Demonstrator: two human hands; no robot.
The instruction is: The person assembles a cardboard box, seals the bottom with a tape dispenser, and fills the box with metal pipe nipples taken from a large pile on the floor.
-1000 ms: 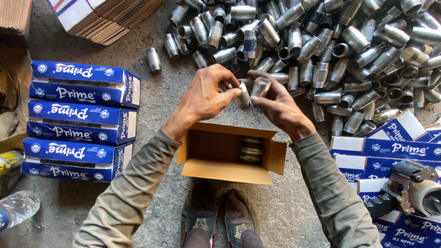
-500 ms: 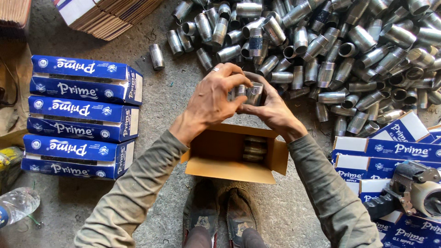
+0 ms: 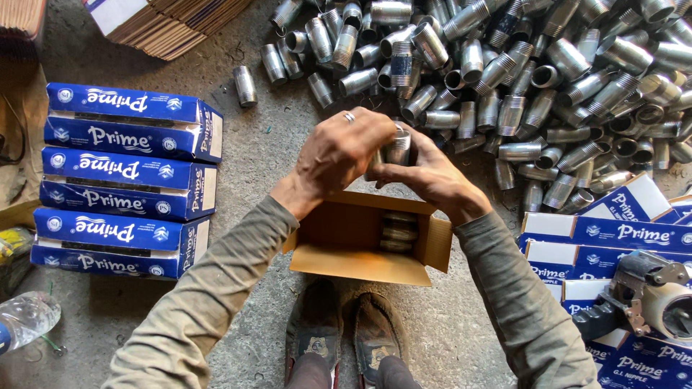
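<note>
My left hand (image 3: pixel 339 151) and my right hand (image 3: pixel 427 173) are cupped together around a small bunch of short silver threaded pipe pieces (image 3: pixel 396 148), held just above an open brown cardboard box (image 3: pixel 339 241). A ring shows on a left finger. Inside the box, a few pipe pieces (image 3: pixel 398 232) lie stacked against its right side. Both hands hover over the box's far edge, in front of a big heap of the same metal pipe pieces (image 3: pixel 519 65) on the concrete floor.
Closed blue and white cartons are stacked at left (image 3: pixel 126 180) and at right (image 3: pixel 613 238). A tape dispenser (image 3: pixel 649 295) rests on the right cartons. Flattened cardboard (image 3: pixel 166 21) lies at the top left, a plastic bottle (image 3: pixel 25 320) at the lower left. My shoes (image 3: pixel 346 335) are below the box.
My hands have closed in around the pipe pieces and come down toward the open box, away from the heap.
</note>
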